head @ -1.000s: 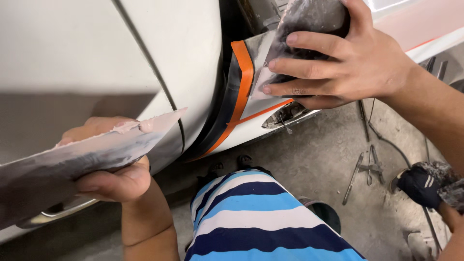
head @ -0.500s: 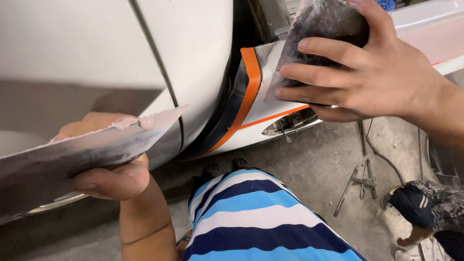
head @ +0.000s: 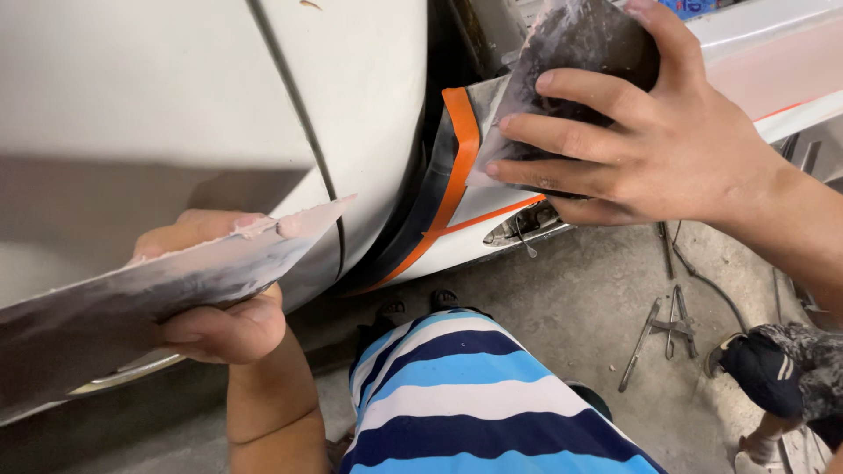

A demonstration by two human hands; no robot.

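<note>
Gripping a flat grey mixing board (head: 158, 290) with your left hand (head: 219, 307), you are holding it slanted in front of the white car body panel (head: 132, 96), thumb curled under the near edge and fingers hidden behind it. Smears of pinkish filler (head: 281, 224) are sitting along the board's upper edge, close to its pointed corner. Your right hand (head: 650, 149) is clasping a dark, filler-smeared spreader (head: 580, 44), fingers wrapped over its face and thumb behind, and you are pressing its lower edge against the pale panel beside the strip of orange masking tape (head: 461, 149). That tape is running down the edge of the panel next to the dark gap between the two body parts, then bending along a thin orange line beneath your fingers. You are crouching with your knee, covered in blue, white and navy striped cloth (head: 474, 395), just below the work. On the concrete floor (head: 571, 290) to the right, a pair of metal hand tools (head: 663, 329) is lying well apart from you, and beside them another person's foot in a dark shoe (head: 764, 369) is showing at the edge of the view.
</note>
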